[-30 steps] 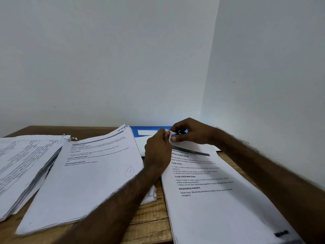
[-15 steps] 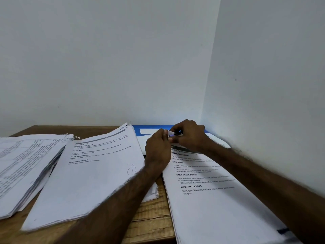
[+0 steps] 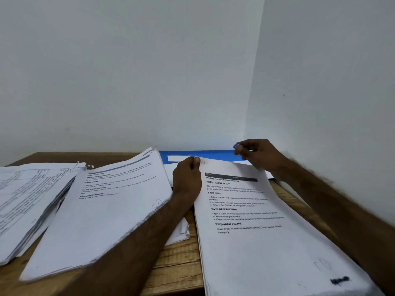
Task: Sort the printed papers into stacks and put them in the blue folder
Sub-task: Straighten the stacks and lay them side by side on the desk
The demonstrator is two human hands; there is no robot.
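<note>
Papers: left stack (image 3: 32, 199), middle stack (image 3: 106, 221) flat on desk (image 3: 177, 263). My left hand (image 3: 187, 178) pinches top corner of right stack (image 3: 256, 242); folder (image 3: 213, 154) just behind. My right hand (image 3: 260, 155), at that corner a moment ago, now off right, pinching blue bit (image 3: 236, 145) (clip? blurred). Stack likely unfastened, sortable.

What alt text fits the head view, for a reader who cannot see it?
A person's left hand pinches the top corner of the right paper stack while the right hand holds a small blue item near the blue folder. A middle stack and a left stack lie on the wooden table.
</note>
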